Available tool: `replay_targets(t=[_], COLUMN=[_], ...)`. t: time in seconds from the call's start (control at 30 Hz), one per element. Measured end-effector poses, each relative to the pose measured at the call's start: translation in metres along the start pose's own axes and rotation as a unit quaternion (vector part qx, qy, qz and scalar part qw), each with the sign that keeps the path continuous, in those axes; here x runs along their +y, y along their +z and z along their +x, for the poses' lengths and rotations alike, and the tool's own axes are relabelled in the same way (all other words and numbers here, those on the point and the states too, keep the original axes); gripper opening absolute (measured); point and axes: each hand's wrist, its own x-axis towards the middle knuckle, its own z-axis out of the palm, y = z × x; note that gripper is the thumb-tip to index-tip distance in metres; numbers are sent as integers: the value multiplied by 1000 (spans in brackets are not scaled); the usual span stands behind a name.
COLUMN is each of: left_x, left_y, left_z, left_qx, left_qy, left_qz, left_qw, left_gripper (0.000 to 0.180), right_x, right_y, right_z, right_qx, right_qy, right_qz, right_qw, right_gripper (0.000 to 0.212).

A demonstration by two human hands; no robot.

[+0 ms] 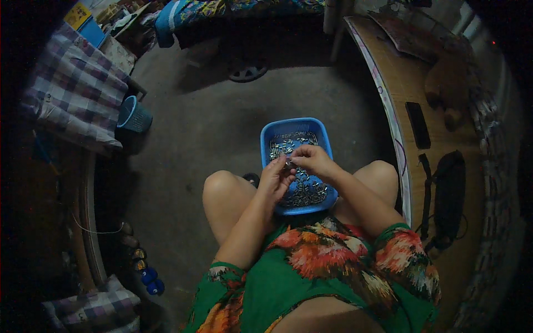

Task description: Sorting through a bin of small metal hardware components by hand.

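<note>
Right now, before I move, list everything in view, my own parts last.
Basket: one, blue, between the knees
Small metal pieces: many, silvery, in the basket
Waste bin: one, teal, floor at left
Checked cloth: one, purplish and white, upper left
Checked cushion: one, same colours, lower left
Round blue things: two, blue, floor at lower left
Patterned cloth: one, multicoloured, top
Wooden surface: one, brown, right
Flat phone-like thing: one, black, on that surface
Strapped bag-like thing: one, dark, nearer on it
Dim clutter: uncountable, edges
Garment: green, floral, on you
Knees: two, bare, either side of the basket
Left hand, right hand: one each, bare, over the basket
</note>
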Motion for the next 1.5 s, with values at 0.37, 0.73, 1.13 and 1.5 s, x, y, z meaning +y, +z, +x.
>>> replay_targets(t=[0.37,0.73,1.13,1.5], left_x=[1,-1,4,4], left_y=[2,-2,8,8], left_z=[-1,2,-4,-4], left_qx=[1,2,-27,22], left_qy=[17,21,-7,-21], left_qz=[77,61,18,20], left_qw=[997,998,999,999], left_gripper=[22,21,23,22], right_x=[11,10,5,2], right_y=[-9,-6,-15,-10], right_z=[6,6,4,2], right_qx=[-27,-8,-23,-33], right_qy=[47,-22,113,87], right_qz=[-20,-72,137,26], right_qw=[998,997,984,995], right_gripper=[13,13,18,17])
